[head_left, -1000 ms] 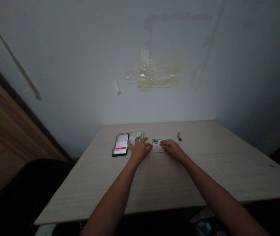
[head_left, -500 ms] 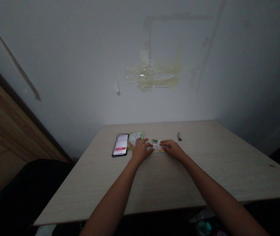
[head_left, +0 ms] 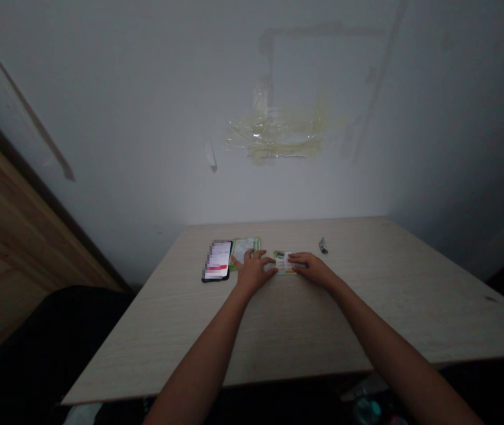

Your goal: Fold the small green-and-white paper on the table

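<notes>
A small printed paper (head_left: 283, 264), white with green and yellow edges, lies flat on the table between my hands. My right hand (head_left: 311, 268) rests its fingertips on the paper's right side. At the left edge of it are the thumb and index fingertip of my left hand (head_left: 252, 271), whose fingers are spread. Partly under or behind that hand lies a larger green-and-white printed sheet or packet (head_left: 244, 245). A phone (head_left: 217, 260) with a lit, blurred screen sits to its left.
The pale wooden table (head_left: 305, 330) meets a wall (head_left: 146, 118) with peeling tape (head_left: 278, 139). A small crumpled wrapper-like item (head_left: 323, 245) lies beyond my right hand. On the left are a dark object (head_left: 52, 330) and a wooden panel (head_left: 22, 224).
Both hands stay nearly in place around the small paper. Only a very slight shift of the view shows.
</notes>
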